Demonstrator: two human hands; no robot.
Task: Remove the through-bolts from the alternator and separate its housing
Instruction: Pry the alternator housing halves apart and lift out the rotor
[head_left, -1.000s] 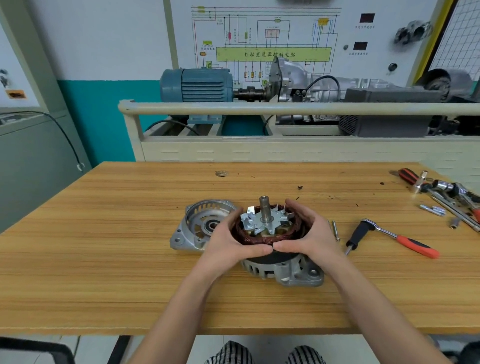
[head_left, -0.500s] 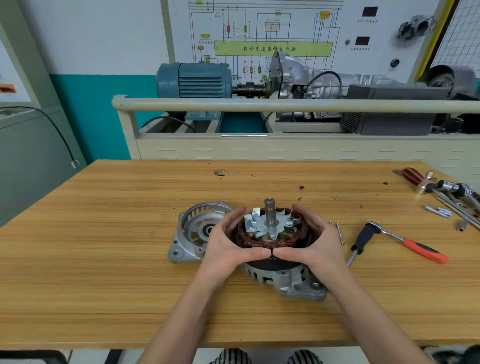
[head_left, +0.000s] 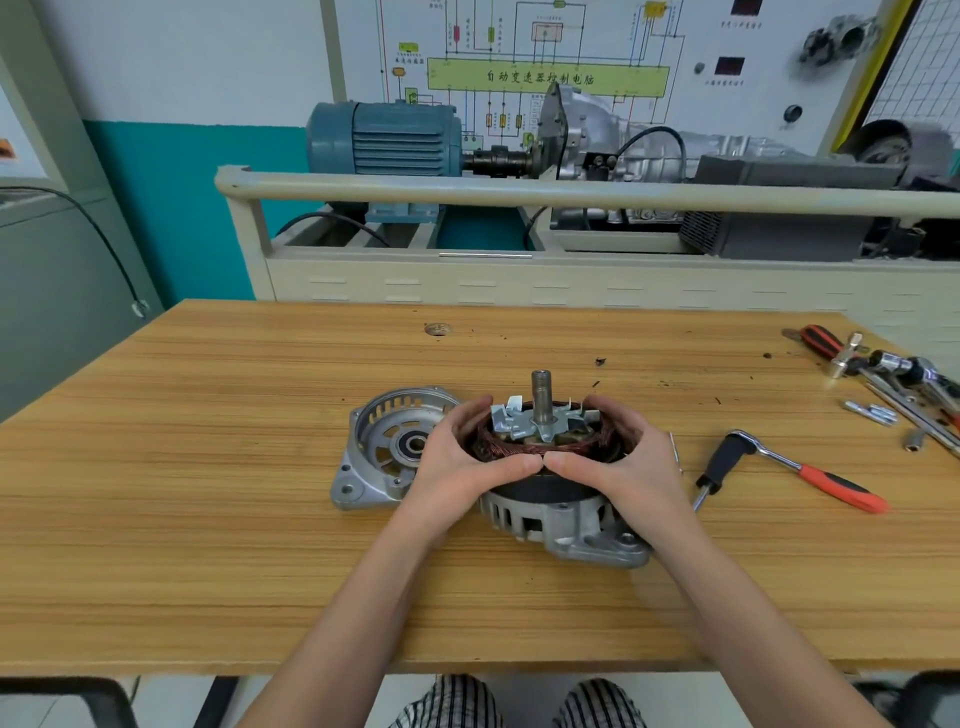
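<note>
The alternator's rear half (head_left: 566, 525) stands on the wooden table (head_left: 208, 467), its shaft (head_left: 541, 397) pointing up above the fan blades and the copper stator winding (head_left: 519, 448). My left hand (head_left: 457, 467) and my right hand (head_left: 628, 467) grip the stator ring from either side, thumbs meeting at the front. The removed front housing cover (head_left: 382, 449) lies flat just left of my left hand. A thin through-bolt (head_left: 675, 449) lies on the table right of my right hand.
A ratchet wrench with a red handle (head_left: 810, 475) and a black screwdriver (head_left: 719, 465) lie to the right. More tools, sockets and small bolts (head_left: 872, 413) crowd the far right edge. A training rig with a blue motor (head_left: 384, 137) stands behind the table.
Both hands keep the same hold on the stator. The view has shifted slightly; nothing on the table has visibly moved.
</note>
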